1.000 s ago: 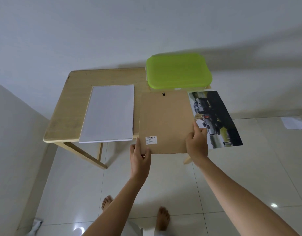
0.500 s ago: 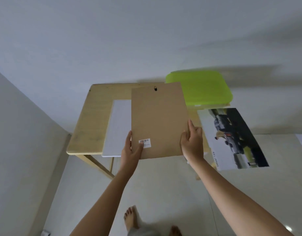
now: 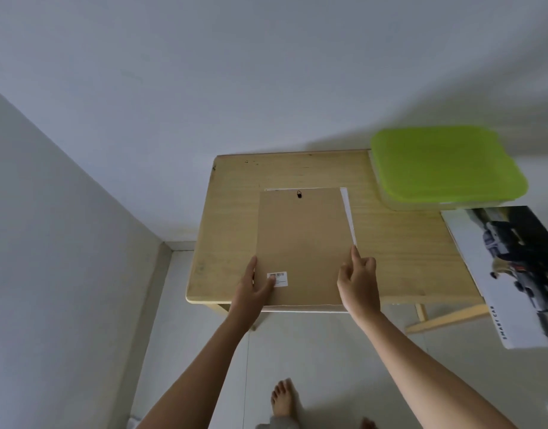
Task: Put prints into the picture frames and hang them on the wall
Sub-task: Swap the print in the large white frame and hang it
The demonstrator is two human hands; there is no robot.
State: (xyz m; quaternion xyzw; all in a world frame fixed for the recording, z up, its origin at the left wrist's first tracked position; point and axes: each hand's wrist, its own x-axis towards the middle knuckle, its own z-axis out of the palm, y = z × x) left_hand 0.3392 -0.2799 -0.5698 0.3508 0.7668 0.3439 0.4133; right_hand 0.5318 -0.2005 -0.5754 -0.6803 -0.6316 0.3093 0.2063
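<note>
Seeing anything new on the head view?

— Yes. The brown fibreboard backing board (image 3: 300, 243) was up in the air half a second ago. Now I see it lying on the white rectangular picture frame (image 3: 347, 209) on the pale wooden table (image 3: 405, 258), with a white sliver showing past its right edge.

— And the hands?

— My left hand (image 3: 254, 289) pinches the lower left corner, thumb on the barcode sticker. My right hand (image 3: 358, 280) has its forefinger straight along the right edge and the rest curled. I cannot tell whether it grips.

— The print?

— The glossy car print (image 3: 508, 274) overhangs the table's right end, below the lime-green plastic lidded box (image 3: 446, 165), well apart from the frame. I judge it is not yet in the frame.
</note>
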